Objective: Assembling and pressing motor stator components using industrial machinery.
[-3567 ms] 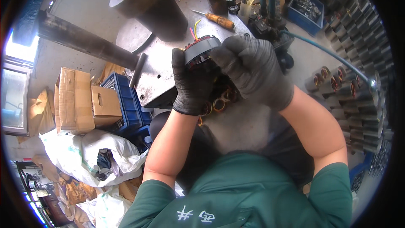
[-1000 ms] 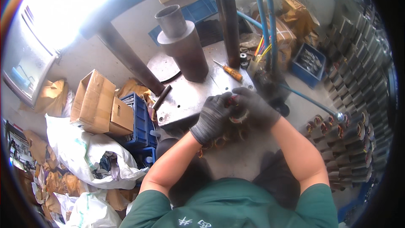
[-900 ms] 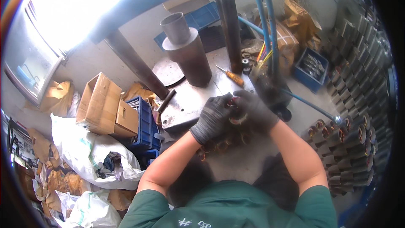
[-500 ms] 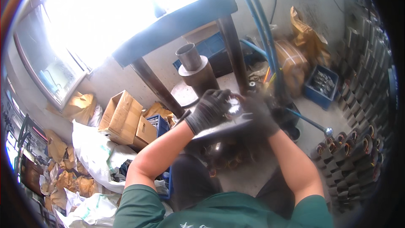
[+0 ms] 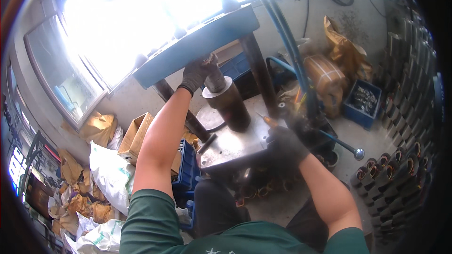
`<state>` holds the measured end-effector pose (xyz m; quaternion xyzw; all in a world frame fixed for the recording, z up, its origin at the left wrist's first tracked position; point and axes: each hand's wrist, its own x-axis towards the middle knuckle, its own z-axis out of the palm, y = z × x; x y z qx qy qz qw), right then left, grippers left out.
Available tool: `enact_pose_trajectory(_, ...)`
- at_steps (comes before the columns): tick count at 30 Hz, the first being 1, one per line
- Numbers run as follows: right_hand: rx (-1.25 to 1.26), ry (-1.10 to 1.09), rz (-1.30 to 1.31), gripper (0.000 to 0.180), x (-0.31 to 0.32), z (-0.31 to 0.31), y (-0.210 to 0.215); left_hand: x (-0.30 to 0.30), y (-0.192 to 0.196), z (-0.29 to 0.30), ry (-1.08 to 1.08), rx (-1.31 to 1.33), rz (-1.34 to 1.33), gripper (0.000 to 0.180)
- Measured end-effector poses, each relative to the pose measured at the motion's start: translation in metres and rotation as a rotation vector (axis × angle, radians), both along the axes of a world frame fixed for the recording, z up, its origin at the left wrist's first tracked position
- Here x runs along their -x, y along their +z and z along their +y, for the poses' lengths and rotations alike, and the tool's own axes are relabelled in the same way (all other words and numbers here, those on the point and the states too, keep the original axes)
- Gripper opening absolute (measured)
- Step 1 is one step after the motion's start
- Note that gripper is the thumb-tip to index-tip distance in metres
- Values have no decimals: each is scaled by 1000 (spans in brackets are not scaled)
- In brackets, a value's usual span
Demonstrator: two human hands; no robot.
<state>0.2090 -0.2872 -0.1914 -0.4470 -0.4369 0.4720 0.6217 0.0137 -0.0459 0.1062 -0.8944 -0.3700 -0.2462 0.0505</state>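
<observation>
A blue press frame [image 5: 202, 42] stands in front of me. Under its beam, a thick metal cylinder [image 5: 230, 110] rises from the steel plate [image 5: 226, 148], with a narrower metal tube [image 5: 215, 82] on top. My left hand [image 5: 194, 76], in a dark glove, is closed round a metallic part [image 5: 210, 59] at the tube's upper end; its fingers partly hide that part. Over the plate's right side, my gloved right hand [image 5: 288, 145] is closed on a thin pointed tool with an orange handle [image 5: 270, 122]. The tool's tip points up and left.
Stacked metal tubes [image 5: 376, 171], some with copper-coloured insides, fill the right. A blue crate [image 5: 361, 103] of metal parts stands behind a ball-ended lever [image 5: 359, 153]. Cardboard boxes [image 5: 134, 136], a blue crate [image 5: 188, 164] and white sacks [image 5: 110, 169] lie left.
My left hand has risen from the plate's near side to the tube top under the beam. My right hand has moved slightly lower, and the orange-handled tool shows in it.
</observation>
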Motion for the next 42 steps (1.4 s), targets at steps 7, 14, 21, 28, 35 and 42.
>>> enact_pose_trajectory(7,57,124,125,31,9,-21,25,21,-8,38,122,321,-42,62)
enact_pose_trajectory(14,33,112,-83,32,9,-21,24,19,-5,37,107,324,12,55)
enact_pose_trajectory(21,27,142,-196,35,16,-15,8,13,-20,37,106,381,-189,44)
enact_pose_trajectory(28,80,136,-325,41,19,-42,20,2,-42,47,-18,469,-468,40)
enact_pose_trajectory(35,58,138,-460,43,23,-48,27,24,-52,113,-73,509,-611,30)
enact_pose_trajectory(42,52,151,-406,40,18,-53,17,8,-33,44,-14,324,-356,45)
